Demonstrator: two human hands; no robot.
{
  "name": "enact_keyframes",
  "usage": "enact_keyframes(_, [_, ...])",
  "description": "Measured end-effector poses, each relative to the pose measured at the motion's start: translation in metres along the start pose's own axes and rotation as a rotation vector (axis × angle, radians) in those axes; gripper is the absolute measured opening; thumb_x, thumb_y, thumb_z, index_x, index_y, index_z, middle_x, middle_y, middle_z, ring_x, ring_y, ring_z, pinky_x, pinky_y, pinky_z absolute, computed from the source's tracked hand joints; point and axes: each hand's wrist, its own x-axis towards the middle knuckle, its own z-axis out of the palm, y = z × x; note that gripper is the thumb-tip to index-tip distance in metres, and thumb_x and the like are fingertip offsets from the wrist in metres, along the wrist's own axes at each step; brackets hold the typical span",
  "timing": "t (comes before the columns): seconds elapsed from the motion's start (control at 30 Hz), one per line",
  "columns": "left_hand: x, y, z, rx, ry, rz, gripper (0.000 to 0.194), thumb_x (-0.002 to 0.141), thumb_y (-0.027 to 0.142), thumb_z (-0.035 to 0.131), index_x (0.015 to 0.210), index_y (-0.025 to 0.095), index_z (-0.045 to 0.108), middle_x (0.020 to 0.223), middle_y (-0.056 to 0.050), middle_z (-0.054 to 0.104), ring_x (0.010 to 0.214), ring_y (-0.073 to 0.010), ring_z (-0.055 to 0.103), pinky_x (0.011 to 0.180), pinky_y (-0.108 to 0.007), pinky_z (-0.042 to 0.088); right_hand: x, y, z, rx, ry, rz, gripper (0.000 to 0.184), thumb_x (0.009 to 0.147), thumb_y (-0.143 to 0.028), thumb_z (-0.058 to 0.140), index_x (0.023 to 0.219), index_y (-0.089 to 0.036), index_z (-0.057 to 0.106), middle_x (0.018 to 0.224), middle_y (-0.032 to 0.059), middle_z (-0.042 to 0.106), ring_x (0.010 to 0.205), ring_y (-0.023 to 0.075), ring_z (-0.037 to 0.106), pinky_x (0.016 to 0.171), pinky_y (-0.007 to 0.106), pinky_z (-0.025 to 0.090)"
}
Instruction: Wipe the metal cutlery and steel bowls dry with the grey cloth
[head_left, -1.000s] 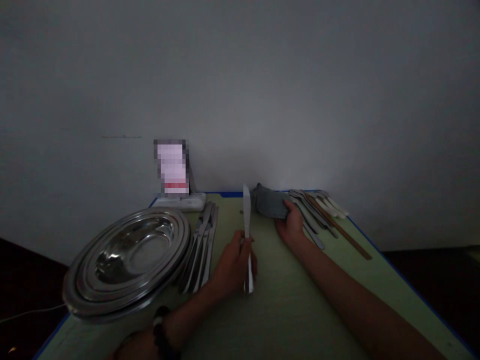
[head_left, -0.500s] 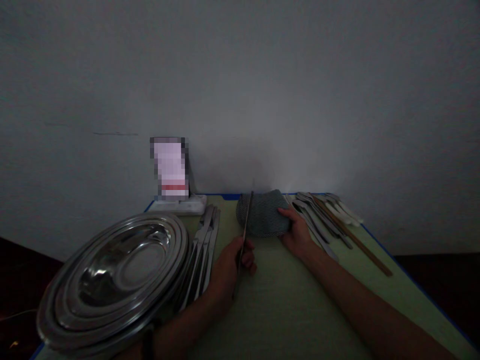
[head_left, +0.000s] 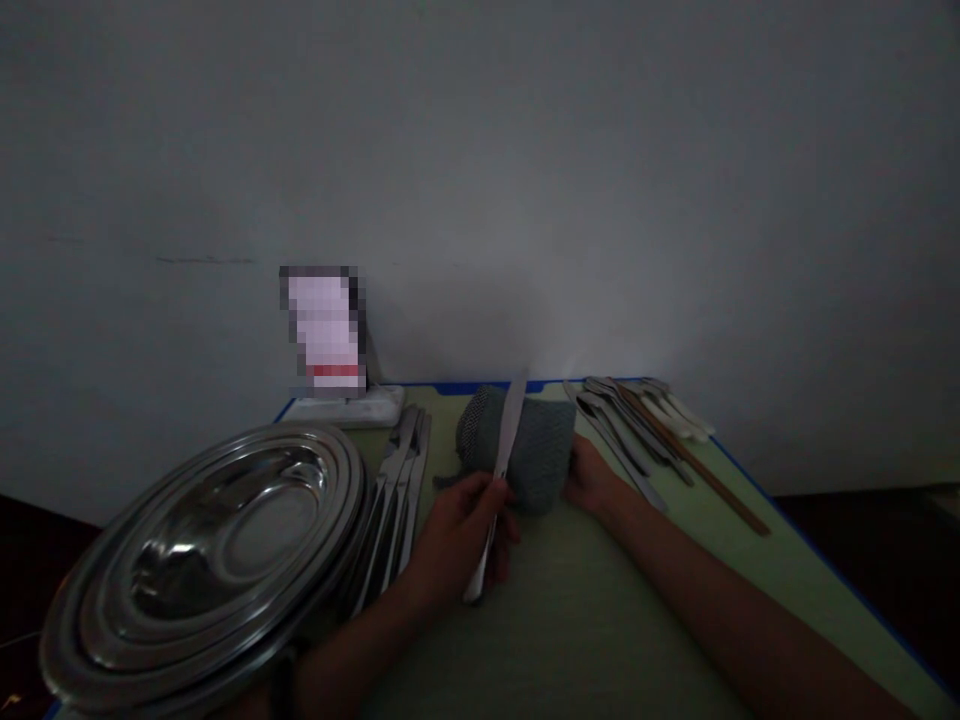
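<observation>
Above the green desk [head_left: 585,620], toward 12 o'clock: pinching the knife [head_left: 511,425] in left fingers [head_left: 492,494], clasping grey cloth [head_left: 546,445] in partly hidden fingers of right hand [head_left: 596,482]; apparently working cloth against blade, requiring edge-wary pressure.

Knife [head_left: 511,427] and cloth [head_left: 541,452], both held above the counter [head_left: 600,620].
Knife: silver metal, slim, gripped at the handle, blade exposed, slanted with its tip up and away; the blade crosses in front of the cloth, contact not determinable. Cloth: grey-green, textured, darker speckled pattern at its left side, bent into a loose fold, held at its right edge, a narrow end protruding at lower left.
</observation>
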Motion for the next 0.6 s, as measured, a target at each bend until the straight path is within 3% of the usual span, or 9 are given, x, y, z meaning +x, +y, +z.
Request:
enact_keyframes(0.13, [-0.002,0.001,0.001,0.075,0.011,0.001,0.025,0.082,0.041,0.046,0.08,0.016,0.051,0.053,0.005,0.057,0.027,-0.0064,0.046,0.025,-0.015,0.032,-0.003,0.001,-0.001,0.155,-0.11,0.11,0.03,0.067,-0.043,0.054,0.084,-0.019,0.061,0.08,0.0048,0.069,0.085,0.0215,0.062,0.073,0.034,0.047])
enact_keyframes(0.23, [-0.001,0.0,0.001,0.118,-0.004,-0.008,0.025,0.083,0.04,0.044,0.082,0.016,0.051,0.053,0.005,0.057,0.026,-0.0068,0.046,0.024,-0.015,0.032,-0.002,0.004,0.001,0.242,-0.159,0.113,0.036,0.066,-0.048,0.061,0.085,-0.018,0.061,0.078,0.0039,0.069,0.079,0.0193,0.063,0.069,0.031,0.048])
enact_keyframes(0.33, [0.0,-0.002,0.0,0.164,-0.048,-0.014,0.024,0.084,0.039,0.042,0.083,0.016,0.05,0.054,0.004,0.058,0.027,-0.0073,0.047,0.024,-0.015,0.032,0.0,0.007,0.009,0.286,-0.107,0.077,0.04,0.057,-0.045,0.073,0.083,-0.017,0.062,0.073,0.0027,0.069,0.067,0.0167,0.063,0.062,0.028,0.048])
enact_keyframes(0.43, [0.0,-0.005,0.0,0.204,-0.065,-0.031,0.025,0.086,0.039,0.041,0.082,0.016,0.05,0.054,0.005,0.058,0.028,-0.0072,0.048,0.025,-0.015,0.035,-0.001,0.009,0.018,0.301,-0.033,0.061,0.037,0.057,-0.039,0.076,0.081,-0.015,0.063,0.07,0.0024,0.069,0.059,0.0145,0.062,0.059,0.027,0.048])
enact_keyframes(0.6, [0.002,-0.009,0.001,0.23,-0.122,-0.027,0.024,0.087,0.039,0.039,0.086,0.017,0.049,0.055,0.005,0.058,0.03,-0.0068,0.049,0.027,-0.014,0.035,0.0,0.009,0.021,0.371,0.117,0.036,0.032,0.065,-0.042,0.07,0.084,-0.016,0.065,0.07,0.0021,0.069,0.069,0.0167,0.065,0.068,0.029,0.05])
